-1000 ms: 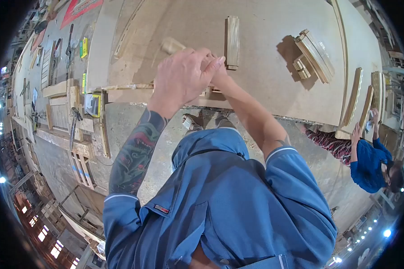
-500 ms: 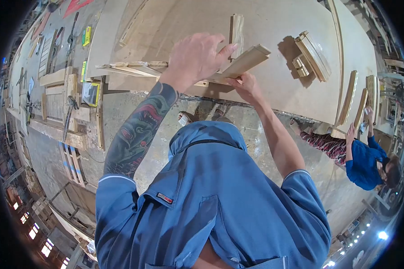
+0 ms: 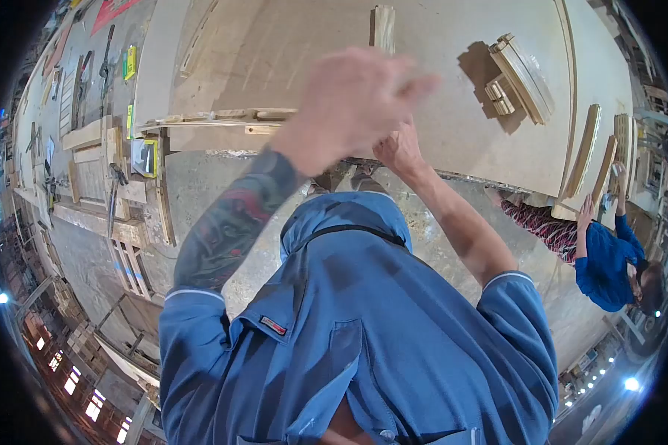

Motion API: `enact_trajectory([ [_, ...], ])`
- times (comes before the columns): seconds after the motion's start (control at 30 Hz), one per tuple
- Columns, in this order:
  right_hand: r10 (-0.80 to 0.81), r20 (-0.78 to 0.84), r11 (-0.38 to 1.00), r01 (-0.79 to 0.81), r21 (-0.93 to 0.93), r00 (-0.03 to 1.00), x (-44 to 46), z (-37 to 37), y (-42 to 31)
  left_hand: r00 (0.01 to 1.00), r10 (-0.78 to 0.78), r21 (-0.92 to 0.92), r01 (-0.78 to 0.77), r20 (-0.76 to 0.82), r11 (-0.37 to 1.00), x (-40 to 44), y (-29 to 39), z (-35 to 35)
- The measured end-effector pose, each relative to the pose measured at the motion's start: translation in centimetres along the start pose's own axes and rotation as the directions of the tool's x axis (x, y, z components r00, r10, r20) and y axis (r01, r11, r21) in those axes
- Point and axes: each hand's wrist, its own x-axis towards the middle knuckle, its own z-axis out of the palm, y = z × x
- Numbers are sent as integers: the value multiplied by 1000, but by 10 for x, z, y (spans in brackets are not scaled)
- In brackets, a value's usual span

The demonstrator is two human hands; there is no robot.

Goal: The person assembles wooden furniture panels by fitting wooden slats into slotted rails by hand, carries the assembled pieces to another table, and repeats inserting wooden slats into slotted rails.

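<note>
My left hand [image 3: 356,111] is smeared by motion above the near edge of the table, its fingers stretching to the right. Below and right of it, my right hand [image 3: 399,152] is closed at the table edge; what its fingers grip is mostly hidden behind the left hand. Long, thin wooden strips [image 3: 223,117] run along the edge leftward from my left wrist. Just beyond my left hand, a short wooden piece [image 3: 383,30] lies on the tabletop.
On the table [image 3: 453,156], a stack of wooden strips [image 3: 523,81] lies to the right, small blocks [image 3: 499,98] beside it. More strips [image 3: 585,148] lie farther right, near a co-worker in blue [image 3: 608,263]. Leftward are a clamp [image 3: 113,189] and a yellow-edged box [image 3: 145,157].
My left hand has swung up and right over the work. The slanted wooden slat that stuck out above my right hand no longer shows. My right hand has shifted slightly down.
</note>
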Motion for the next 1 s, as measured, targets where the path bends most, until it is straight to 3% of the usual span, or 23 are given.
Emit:
enact_trajectory([
  [0.03,68,-164,967,-24,255,984,6,3,-6,1000,1,2,-1,-3,1000,4,10,10],
  [0.07,172,-305,871,0,491,937,11,3,-8,992,-27,18,25,120,1000,7,18,23],
  [0.1,173,-305,872,-2,489,937,8,1,-8,968,-62,34,55,244,998,5,23,35],
  [0.13,117,-211,909,-18,417,970,3,-1,-7,968,-58,31,52,245,998,1,17,39],
  [0.2,38,-135,946,8,323,990,5,-8,4,999,26,238,-30,20,971,0,0,41],
  [0.27,47,184,884,-127,450,982,12,-7,21,999,51,275,-44,-18,960,-3,-3,45],
  [0.3,32,170,882,-108,460,985,12,0,43,997,70,294,-59,-26,954,-5,-4,43],
  [0.37,-47,264,330,-234,914,963,23,15,97,999,39,270,-38,2,962,-8,-1,42],
  [0.4,-65,263,328,-228,917,963,40,18,98,999,7,229,-15,35,973,-10,1,43],
  [0.43,317,197,799,-373,472,928,59,22,94,1000,-2,241,-4,26,971,-10,2,43],
  [0.47,539,-113,819,-550,-164,835,75,27,88,999,37,234,-29,-28,972,-10,2,44],
  [0.5,526,-106,829,-537,-159,844,78,56,94,994,74,227,-54,-81,972,-12,5,43],
  [0.57,107,-551,764,-423,-488,828,75,109,98,995,68,242,-48,-77,969,-16,11,38],
  [0.6,91,-553,770,-411,-488,828,80,105,97,994,77,246,-57,-72,968,-16,13,33],
  [0.67,214,-425,971,-238,-4,880,81,90,107,1000,24,195,-21,-12,981,-17,17,22],
  [0.7,243,-329,953,-161,257,913,79,78,111,997,-17,135,7,69,991,-18,18,18],
  [0.77,228,-110,691,-81,718,968,69,61,114,999,17,115,-11,-47,993,-15,4,10],
  [0.8,225,-101,695,-87,713,969,59,40,103,987,59,104,-43,-147,994,-14,-4,8],
  [0.83,381,-10,629,-251,736,925,45,2,80,987,50,92,-37,-150,995,-14,-8,8],
  [0.87,521,84,539,-403,740,850,30,-23,63,991,-122,152,129,-57,980,-14,-11,7],
  [0.9,517,92,544,-409,732,851,18,-33,56,955,-296,229,283,24,932,-13,-12,6],
  [0.97,309,129,586,-295,755,942,-3,-43,48,952,-301,232,280,61,932,-12,-3,3],
  [1.0,301,187,570,-334,751,935,-6,-40,53,949,-300,242,270,95,932,-11,1,3],
])
